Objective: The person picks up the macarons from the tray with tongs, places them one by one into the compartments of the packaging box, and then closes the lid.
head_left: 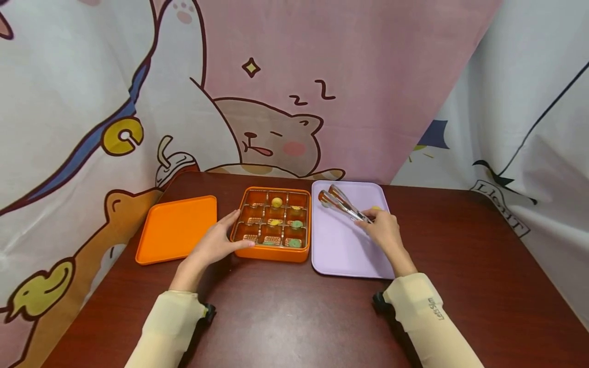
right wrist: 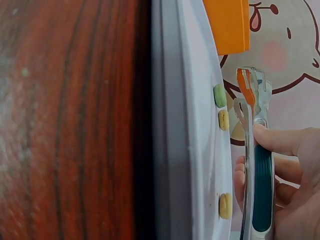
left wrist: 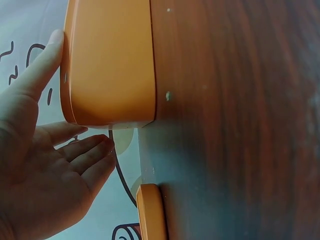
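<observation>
My left hand [head_left: 215, 244] rests at the left side of an orange box [head_left: 271, 253], its thumb on the front rim and its fingers extended along the side. Inside the box a clear divided insert holds a yellow macaron [head_left: 276, 202], a green macaron [head_left: 295, 243] and others in its compartments. My right hand [head_left: 385, 231] grips metal tongs [head_left: 342, 202] over the lilac tray [head_left: 342, 255]; their tips are apart with nothing between them. In the right wrist view, a green macaron [right wrist: 219, 95] and two yellow macarons, one nearer [right wrist: 225, 206], sit on the tray below the tongs.
An orange lid-like tray [head_left: 179, 227] lies on the brown table [head_left: 285, 317] to the left of the box. The lilac tray stands close against the box's right side. A printed curtain [head_left: 359, 76] hangs behind the table.
</observation>
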`<state>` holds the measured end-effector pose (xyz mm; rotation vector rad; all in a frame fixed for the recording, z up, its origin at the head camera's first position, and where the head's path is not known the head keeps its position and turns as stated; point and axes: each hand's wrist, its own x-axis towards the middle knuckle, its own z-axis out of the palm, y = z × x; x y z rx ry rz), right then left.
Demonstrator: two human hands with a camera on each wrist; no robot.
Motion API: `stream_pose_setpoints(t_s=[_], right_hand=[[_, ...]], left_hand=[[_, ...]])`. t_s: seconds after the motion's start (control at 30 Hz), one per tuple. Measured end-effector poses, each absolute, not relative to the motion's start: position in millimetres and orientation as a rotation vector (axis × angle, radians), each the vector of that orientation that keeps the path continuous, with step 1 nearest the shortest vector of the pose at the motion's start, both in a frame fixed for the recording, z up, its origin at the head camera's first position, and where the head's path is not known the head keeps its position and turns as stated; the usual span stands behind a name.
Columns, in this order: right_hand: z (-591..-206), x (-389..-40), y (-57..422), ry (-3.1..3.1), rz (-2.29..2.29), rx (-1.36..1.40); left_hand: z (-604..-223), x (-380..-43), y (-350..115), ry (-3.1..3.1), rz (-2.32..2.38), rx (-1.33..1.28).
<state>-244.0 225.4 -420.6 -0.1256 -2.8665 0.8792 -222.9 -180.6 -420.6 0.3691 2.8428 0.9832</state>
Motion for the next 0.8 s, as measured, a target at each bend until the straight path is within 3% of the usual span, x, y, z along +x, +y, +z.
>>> stream_pose_setpoints(t_s=[0.8], right_hand=[[-425.6,-245.9,223.6,-2.868,0.854,-0.111]], left_hand=[[-422.4,-225.0,-180.1,2.840,0.978,0.360]])
